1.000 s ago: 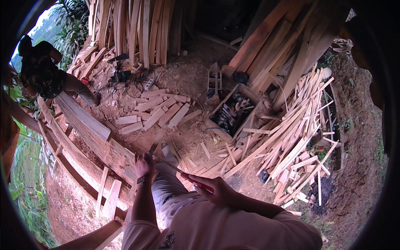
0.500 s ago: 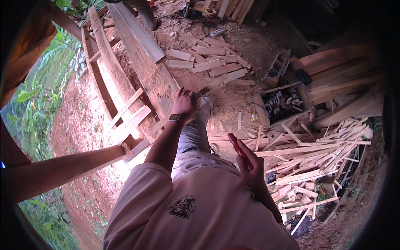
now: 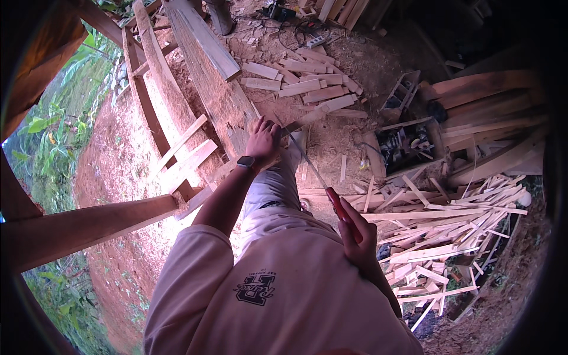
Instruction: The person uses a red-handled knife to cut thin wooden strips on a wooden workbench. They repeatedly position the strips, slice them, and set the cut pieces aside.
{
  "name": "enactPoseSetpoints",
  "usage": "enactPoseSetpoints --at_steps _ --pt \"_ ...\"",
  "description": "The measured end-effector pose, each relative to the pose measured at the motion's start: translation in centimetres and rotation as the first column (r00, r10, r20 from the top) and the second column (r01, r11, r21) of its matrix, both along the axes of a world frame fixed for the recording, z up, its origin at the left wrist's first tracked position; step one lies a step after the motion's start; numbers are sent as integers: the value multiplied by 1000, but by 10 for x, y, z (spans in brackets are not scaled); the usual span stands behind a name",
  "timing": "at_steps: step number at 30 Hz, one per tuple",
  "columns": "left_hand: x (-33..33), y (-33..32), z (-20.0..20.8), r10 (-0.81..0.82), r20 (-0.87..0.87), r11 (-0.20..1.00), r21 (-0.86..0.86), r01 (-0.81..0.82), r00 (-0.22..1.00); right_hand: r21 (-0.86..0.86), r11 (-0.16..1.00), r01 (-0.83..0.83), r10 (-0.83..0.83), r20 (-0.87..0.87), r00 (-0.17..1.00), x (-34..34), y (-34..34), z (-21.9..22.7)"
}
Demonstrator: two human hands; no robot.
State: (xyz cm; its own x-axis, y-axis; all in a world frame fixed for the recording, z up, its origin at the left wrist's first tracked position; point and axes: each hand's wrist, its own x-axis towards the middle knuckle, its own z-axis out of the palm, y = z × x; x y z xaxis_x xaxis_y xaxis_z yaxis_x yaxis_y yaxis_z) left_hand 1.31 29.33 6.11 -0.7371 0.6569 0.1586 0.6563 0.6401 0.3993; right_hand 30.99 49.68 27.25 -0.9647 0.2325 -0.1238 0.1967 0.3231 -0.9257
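Observation:
My left hand, a watch on its wrist, presses down with bent fingers on a wooden strip. The strip lies across the sawdust-covered plank, its far right end sticking out past the plank's edge. My right hand grips a handsaw by its red handle. From the handle the narrow saw blade runs up and left to the strip, just right of my left fingers. Whether its teeth are in the wood I cannot tell.
Cut wooden pieces lie on the ground ahead. At right are an open box of tools and a heap of offcuts. A wooden post reaches in from the left. Another person's leg stands at the far end.
The saw blade, barely visible before, now shows clearly between my right hand and the strip. My left hand stays on the strip. The view has shifted slightly.

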Motion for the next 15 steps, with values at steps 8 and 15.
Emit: enactPoseSetpoints --at_steps 8,15 --pt "-5 -2 2 -55 30 995 -79 57 998 36 999 -7 9 -48 999 -2 -4 -2" --pt "-11 -12 -1 -101 87 988 -110 110 991 -8 1000 -13 13 40 999 0 -8 8"
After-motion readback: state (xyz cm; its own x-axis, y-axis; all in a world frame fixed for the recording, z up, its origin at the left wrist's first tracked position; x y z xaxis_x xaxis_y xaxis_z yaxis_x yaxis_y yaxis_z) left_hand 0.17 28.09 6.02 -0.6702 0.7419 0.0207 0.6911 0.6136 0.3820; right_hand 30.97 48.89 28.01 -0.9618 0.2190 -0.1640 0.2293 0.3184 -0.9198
